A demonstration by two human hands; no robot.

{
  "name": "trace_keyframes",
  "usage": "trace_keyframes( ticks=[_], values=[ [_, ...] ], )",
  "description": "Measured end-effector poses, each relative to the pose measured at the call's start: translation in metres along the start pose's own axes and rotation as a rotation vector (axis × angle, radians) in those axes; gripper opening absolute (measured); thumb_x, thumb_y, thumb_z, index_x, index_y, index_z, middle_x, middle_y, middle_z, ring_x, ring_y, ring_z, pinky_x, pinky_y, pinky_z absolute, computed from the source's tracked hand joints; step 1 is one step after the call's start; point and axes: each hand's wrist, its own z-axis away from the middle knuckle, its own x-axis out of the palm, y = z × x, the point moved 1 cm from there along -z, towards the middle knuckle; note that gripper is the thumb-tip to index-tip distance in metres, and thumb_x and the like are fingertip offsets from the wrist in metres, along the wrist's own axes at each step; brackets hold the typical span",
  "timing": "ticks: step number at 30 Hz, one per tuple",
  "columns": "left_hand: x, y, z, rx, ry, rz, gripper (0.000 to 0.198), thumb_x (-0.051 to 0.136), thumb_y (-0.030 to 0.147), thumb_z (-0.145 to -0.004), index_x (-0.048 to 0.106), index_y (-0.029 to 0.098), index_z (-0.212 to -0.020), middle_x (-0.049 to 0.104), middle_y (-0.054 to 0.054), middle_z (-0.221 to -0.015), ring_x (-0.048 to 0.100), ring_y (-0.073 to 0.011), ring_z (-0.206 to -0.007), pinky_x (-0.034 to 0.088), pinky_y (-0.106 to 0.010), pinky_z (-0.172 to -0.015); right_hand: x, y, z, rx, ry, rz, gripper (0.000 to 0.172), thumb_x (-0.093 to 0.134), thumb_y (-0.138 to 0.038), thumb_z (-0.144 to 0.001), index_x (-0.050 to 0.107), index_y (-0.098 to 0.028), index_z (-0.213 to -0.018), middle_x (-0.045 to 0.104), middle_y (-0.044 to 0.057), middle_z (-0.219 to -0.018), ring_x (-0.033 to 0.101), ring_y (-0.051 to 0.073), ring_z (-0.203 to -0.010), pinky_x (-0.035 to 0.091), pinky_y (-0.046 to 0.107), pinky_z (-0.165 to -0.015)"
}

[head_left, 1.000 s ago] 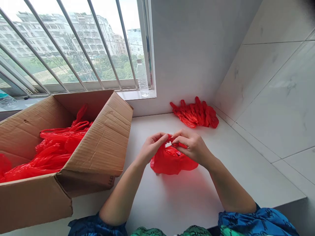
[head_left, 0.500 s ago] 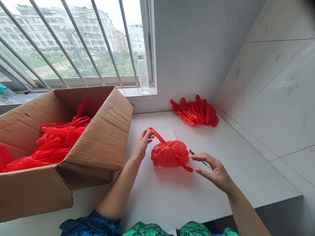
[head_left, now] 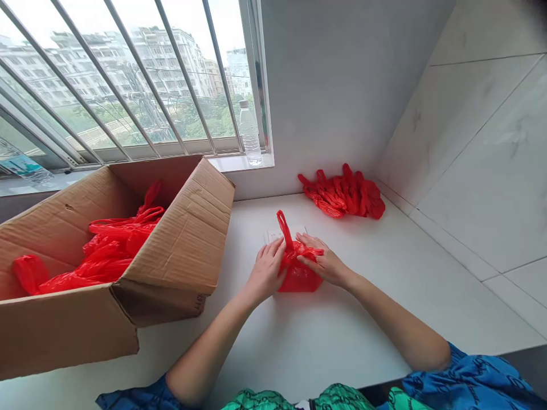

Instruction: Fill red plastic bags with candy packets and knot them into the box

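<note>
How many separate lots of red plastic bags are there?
3. One bag is held between the left hand and right hand on the counter; a folded heap lies by the back wall; loose bags fill the cardboard box, where more may be hidden.

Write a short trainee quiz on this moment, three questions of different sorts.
1. True or false: the left hand and the right hand both touch the small red bag on the counter.
2. Where does the water bottle stand? A on the floor; B on the windowsill; C on the counter.
3. Fill in: the bags in the cardboard box are ___.
Key: 1 true; 2 B; 3 red.
</note>
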Motion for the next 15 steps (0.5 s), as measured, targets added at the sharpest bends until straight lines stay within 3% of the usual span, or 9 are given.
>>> trace_keyframes(
  ticks=[7, 15],
  values=[
    [0.035, -0.015, 0.010, 0.016, -0.080, -0.092, 0.066, 0.046, 0.029, -0.092, 0.030, 0.009, -0.153, 0.029, -0.020, -0.161, 0.021, -0.0313, -0.152, 0.022, -0.051, -0.123, 0.036, 0.010, 0.006, 0.005, 0.010, 0.221, 0.063, 0.041, -0.049, -0.101, 0.030, -0.023, -0.157, 0.035, 0.008, -0.160, 0.027, 0.030, -0.150, 0.023, 0.056, -0.121],
    [0.047, -0.015, 0.013, 0.022, -0.076, -0.210, 0.063, 0.045, 0.036, -0.095, 0.038, 0.006, -0.150, 0.035, -0.019, -0.159, 0.024, -0.0313, -0.151, 0.021, -0.049, -0.124, 0.051, 0.013, 0.012, -0.010, 0.017, 0.318, 0.061, 0.038, -0.046, -0.102, 0.035, -0.017, -0.155, 0.039, 0.008, -0.158, 0.032, 0.030, -0.147, 0.025, 0.054, -0.121]
  ],
)
